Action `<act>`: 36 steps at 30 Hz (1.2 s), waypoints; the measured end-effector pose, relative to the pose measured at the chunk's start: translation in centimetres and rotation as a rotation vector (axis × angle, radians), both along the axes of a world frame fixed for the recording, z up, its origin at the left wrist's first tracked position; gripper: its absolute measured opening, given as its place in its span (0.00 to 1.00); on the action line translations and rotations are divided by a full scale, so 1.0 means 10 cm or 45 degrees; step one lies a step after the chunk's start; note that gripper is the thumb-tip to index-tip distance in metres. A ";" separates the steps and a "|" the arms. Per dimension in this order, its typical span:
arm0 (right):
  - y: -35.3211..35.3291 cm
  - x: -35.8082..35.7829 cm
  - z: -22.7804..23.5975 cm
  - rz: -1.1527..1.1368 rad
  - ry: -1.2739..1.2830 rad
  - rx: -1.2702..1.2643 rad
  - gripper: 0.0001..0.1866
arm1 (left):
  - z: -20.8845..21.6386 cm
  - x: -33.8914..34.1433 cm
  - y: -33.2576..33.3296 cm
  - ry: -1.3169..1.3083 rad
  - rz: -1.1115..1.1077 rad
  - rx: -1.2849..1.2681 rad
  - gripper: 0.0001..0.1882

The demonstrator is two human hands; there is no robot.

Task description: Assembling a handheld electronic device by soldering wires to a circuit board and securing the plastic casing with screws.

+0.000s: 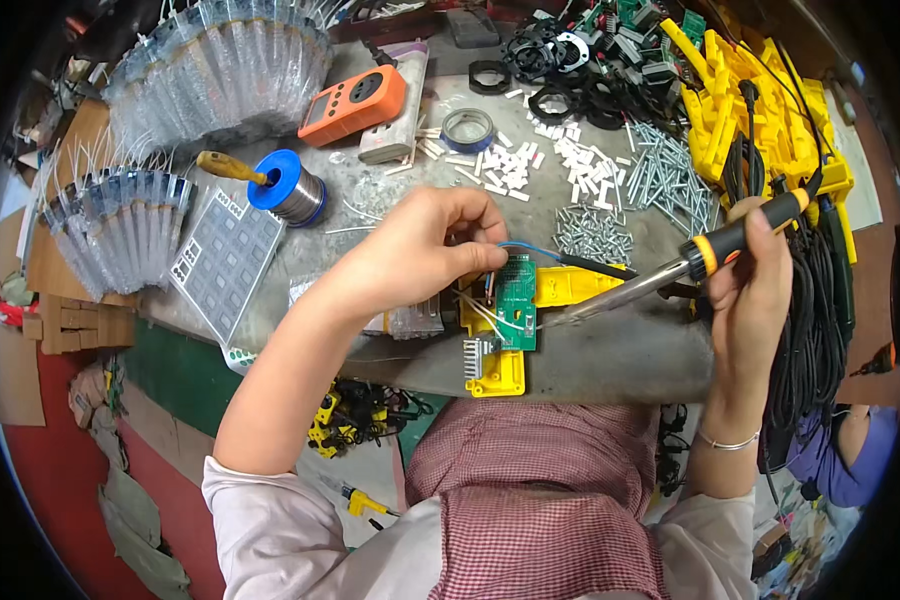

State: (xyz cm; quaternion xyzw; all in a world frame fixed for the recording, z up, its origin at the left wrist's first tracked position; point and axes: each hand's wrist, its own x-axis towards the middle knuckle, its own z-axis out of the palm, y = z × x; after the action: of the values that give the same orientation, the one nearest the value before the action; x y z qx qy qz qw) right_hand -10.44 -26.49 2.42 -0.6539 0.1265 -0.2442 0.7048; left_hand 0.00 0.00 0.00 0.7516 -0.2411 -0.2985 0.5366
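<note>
My right hand (755, 275) grips a soldering iron (660, 276) by its black and yellow handle. The iron's tip reaches the right edge of a green circuit board (515, 300), by the white wires (485, 312) near its lower end; contact cannot be made out. Above the board, my left hand (440, 240) is closed in a pinch on a blue wire (528, 246) at the board's top end. Beneath the board lies a yellow plastic housing (497, 378), its handle part stretching right. A finned metal heat sink (472, 360) sits at the board's lower left.
Screws (670, 180) and white sleeves (510, 165) lie in heaps beyond my hands. Yellow housings (720, 110) and black cables (815, 310) crowd the right. A solder spool (295, 190), an orange meter (353, 105) and bagged parts (220, 70) stand left.
</note>
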 end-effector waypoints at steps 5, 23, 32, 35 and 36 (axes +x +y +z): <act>0.07 0.10 -0.08 0.047 0.014 -0.026 0.12 | -0.09 -0.01 -0.02 -0.052 -0.023 -0.010 0.07; 0.30 -0.05 -0.05 0.125 0.072 -0.228 0.12 | -0.16 -0.19 -0.03 -0.335 0.114 0.170 0.07; 0.31 -0.05 -0.09 0.214 0.072 -0.141 0.11 | -0.15 -0.20 -0.04 -0.354 0.133 0.182 0.08; 0.30 -0.04 -0.09 0.251 0.075 -0.109 0.11 | -0.16 -0.20 -0.04 -0.376 0.124 0.192 0.08; 0.29 -0.03 -0.09 0.248 0.075 -0.109 0.11 | -0.16 -0.19 -0.04 -0.418 0.113 0.204 0.08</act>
State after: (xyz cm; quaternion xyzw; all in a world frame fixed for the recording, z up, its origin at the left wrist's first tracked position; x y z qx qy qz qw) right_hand -10.78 -23.56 1.56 -0.6996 0.0725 -0.1605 0.6926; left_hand -1.92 -0.38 -1.56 0.8404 -0.2676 -0.1660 0.4411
